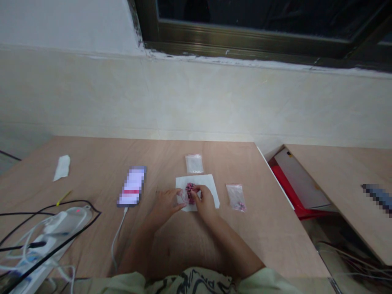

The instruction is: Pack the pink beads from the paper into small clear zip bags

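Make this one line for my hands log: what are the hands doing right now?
left hand: beside white paper | right hand: on pink beads | nearby: clear bag of pink bits

Phone (131, 186) on white charging cable (119, 232); power strip (39, 255), tissue (62, 168) left.

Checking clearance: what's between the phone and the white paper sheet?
Head view: the left hand lies between the phone and the white paper sheet, fingertips at the sheet's edge.

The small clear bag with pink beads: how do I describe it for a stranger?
On the light wooden table, find the central white paper sheet. The small clear plastic bag lies right of it; unlike the clear bag beyond the sheet, it holds pink beads.
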The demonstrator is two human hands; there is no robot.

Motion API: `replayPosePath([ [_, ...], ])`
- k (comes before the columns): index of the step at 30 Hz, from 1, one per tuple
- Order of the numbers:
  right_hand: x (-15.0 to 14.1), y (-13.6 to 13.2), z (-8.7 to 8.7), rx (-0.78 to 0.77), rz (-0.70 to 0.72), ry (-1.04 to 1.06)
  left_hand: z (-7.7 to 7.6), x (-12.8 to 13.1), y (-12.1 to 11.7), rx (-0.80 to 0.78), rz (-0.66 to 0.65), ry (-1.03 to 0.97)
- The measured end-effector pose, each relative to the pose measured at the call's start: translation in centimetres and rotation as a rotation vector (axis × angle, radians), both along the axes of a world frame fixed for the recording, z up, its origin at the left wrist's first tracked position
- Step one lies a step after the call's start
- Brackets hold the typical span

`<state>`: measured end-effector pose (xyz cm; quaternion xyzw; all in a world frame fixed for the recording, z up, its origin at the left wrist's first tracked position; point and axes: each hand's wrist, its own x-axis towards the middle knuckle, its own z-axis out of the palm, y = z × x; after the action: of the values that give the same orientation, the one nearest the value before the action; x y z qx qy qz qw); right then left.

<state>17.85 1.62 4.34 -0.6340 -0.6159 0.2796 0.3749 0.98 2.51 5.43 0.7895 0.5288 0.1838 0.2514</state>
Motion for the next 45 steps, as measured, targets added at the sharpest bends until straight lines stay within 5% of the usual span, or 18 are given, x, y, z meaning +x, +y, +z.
replayPosePath([
  [3, 0.8, 0.7, -1.1, -0.057, -0.088, -0.132, 0.2, -0.2, -0.1, 0.005, 0.002, -0.005],
  [9, 1.6, 1.6, -2.6, -0.115, -0.04, -0.211, 0.3, -0.6, 0.0, -0.009, 0.022, -0.007],
  [19, 1.7, 2.0, -2.1, -0.126, 0.0, -0.147, 0.0, -0.5, 0.8, 0.007, 0.009, 0.013],
  [27, 0.4, 0.9, 0.1, 0.007, 0.102, 0.039, 0.1, 0.0, 0.3, -0.011, -0.002, 0.002],
  [32, 0.4, 1.9, -0.8, -0.07, -0.064, -0.161, -0.5, -0.5, 0.0, -0.003, 0.012, -0.075],
  [45, 1.1, 3.6, -2.2, -0.155, -0.054, -0.237, -0.6, -1.2, 0.8, -0.01, 0.08, -0.209],
])
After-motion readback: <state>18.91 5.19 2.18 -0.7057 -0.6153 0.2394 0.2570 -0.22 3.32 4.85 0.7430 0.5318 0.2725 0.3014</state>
